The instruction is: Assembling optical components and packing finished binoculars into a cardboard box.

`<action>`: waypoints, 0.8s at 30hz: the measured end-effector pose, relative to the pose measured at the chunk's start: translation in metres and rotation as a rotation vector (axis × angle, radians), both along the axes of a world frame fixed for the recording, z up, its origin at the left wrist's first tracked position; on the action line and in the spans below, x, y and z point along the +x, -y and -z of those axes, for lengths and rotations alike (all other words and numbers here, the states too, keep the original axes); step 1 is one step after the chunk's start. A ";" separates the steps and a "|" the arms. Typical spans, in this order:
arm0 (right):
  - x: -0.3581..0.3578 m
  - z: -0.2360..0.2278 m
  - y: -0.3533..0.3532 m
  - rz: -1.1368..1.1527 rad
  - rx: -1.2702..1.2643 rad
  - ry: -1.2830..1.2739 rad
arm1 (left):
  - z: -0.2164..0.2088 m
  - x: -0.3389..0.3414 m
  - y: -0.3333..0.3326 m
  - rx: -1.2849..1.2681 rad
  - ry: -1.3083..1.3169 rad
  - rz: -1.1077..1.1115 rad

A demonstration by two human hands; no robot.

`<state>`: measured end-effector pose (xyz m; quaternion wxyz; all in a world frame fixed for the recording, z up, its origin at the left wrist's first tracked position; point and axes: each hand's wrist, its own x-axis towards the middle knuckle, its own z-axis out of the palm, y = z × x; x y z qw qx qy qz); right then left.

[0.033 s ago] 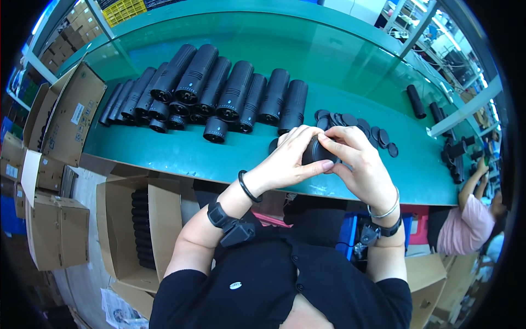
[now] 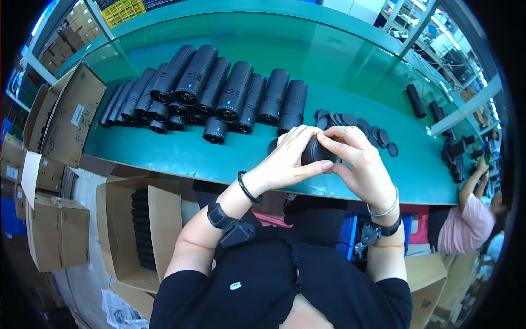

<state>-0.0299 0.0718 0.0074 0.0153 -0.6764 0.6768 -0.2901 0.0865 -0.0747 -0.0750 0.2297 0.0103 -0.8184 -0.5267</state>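
Note:
Over the bench's near edge, both of my hands close round one black cylinder (image 2: 312,153). My left hand (image 2: 296,156) grips its left side, thumb along the near side. My right hand (image 2: 353,153) wraps the other side, its index fingertip pressed on the dark round end and its thumb close to the left thumb. The fingers hide most of the cylinder. Just beyond my right hand lie several thin black discs (image 2: 346,119). To the left, many ribbed black cylinders (image 2: 235,90) are stacked on their sides, with one short black cylinder (image 2: 215,130) in front of them.
The green bench (image 2: 181,156) spans the view. An open carton (image 2: 164,230) of black cylinders stands below it at left, and another open carton (image 2: 76,120) beside its left end. More black parts (image 2: 453,156) lie far right, where a person in pink (image 2: 466,227) works.

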 end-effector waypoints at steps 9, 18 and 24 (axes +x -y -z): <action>0.008 0.002 0.003 0.015 0.009 -0.039 | -0.001 0.005 0.006 -0.127 -0.011 -0.007; -0.017 0.029 0.008 -0.166 -0.194 0.135 | -0.003 -0.005 0.004 0.098 -0.063 0.034; -0.007 0.079 0.024 -0.183 -0.311 0.773 | 0.002 0.013 -0.001 0.279 0.027 0.019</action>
